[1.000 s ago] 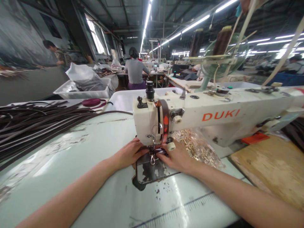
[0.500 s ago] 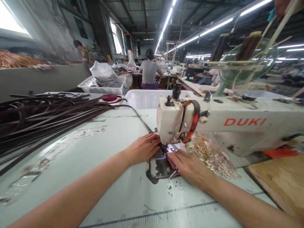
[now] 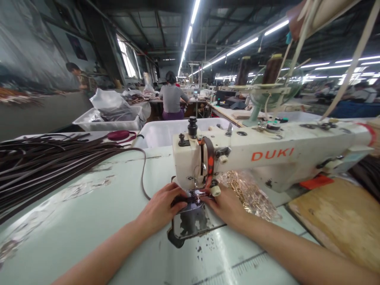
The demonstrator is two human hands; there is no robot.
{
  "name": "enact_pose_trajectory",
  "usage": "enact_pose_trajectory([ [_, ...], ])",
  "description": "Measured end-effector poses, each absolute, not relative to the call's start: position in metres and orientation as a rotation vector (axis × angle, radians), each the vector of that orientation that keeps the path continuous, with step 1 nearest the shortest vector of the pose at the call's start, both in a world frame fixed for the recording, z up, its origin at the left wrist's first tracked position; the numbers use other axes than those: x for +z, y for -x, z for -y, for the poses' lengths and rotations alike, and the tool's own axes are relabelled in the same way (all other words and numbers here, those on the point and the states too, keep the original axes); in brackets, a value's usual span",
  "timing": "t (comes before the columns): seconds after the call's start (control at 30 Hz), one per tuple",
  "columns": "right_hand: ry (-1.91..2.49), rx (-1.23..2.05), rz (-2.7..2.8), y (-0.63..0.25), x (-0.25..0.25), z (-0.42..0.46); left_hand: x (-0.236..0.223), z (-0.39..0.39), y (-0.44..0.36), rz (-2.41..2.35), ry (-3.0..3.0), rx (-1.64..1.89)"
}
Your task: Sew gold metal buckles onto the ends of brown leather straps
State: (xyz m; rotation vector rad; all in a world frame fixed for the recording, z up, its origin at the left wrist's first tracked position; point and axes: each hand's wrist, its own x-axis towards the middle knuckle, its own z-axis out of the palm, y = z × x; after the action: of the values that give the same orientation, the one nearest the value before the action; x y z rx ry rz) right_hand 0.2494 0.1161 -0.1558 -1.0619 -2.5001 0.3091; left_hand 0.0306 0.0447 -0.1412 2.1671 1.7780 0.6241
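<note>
My left hand [image 3: 164, 204] is closed on a dark brown leather strap [image 3: 145, 172], just left of the needle of a white sewing machine [image 3: 237, 148]. The strap loops down to it from the bundle on the left. My right hand [image 3: 227, 206] is at the other side of the presser foot [image 3: 196, 196], thumb and fingers drawn together. What they pinch is hidden by the fingers and the machine head. Below the foot, the worn metal bed plate [image 3: 190, 223] shows.
Many dark straps [image 3: 59, 158] lie at the left, with a maroon roll of tape [image 3: 120, 135] behind. A clear bag of gold-coloured metal hardware [image 3: 252, 194] sits beneath the machine arm. At right is a wooden board [image 3: 335, 217]. A co-worker [image 3: 173, 97] sits ahead, back turned.
The view has swung to the right. My left hand has turned and grips the strap beside the foot; the strap now bends in a loop. My right hand has moved further back beside the foot.
</note>
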Motion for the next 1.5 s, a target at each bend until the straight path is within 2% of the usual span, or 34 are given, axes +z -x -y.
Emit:
enact_pose_trajectory([
  [0.23,1.03,0.378,2.582,-0.247,-0.152,-0.116,-0.149,-0.047,-0.042,-1.843,-2.004,0.696],
  [0.8,0.959,0.257,2.637,-0.247,-0.154,-0.119,-0.144,-0.051,-0.045,-1.748,-2.132,0.778],
  [1.3,0.942,0.237,2.637,-0.245,-0.155,-0.121,-0.15,-0.056,-0.041,-1.751,-2.21,0.669],
  [1.5,0.928,0.299,2.702,-0.25,-0.145,-0.124,-0.136,-0.041,-0.041,-1.79,-2.276,0.571],
])
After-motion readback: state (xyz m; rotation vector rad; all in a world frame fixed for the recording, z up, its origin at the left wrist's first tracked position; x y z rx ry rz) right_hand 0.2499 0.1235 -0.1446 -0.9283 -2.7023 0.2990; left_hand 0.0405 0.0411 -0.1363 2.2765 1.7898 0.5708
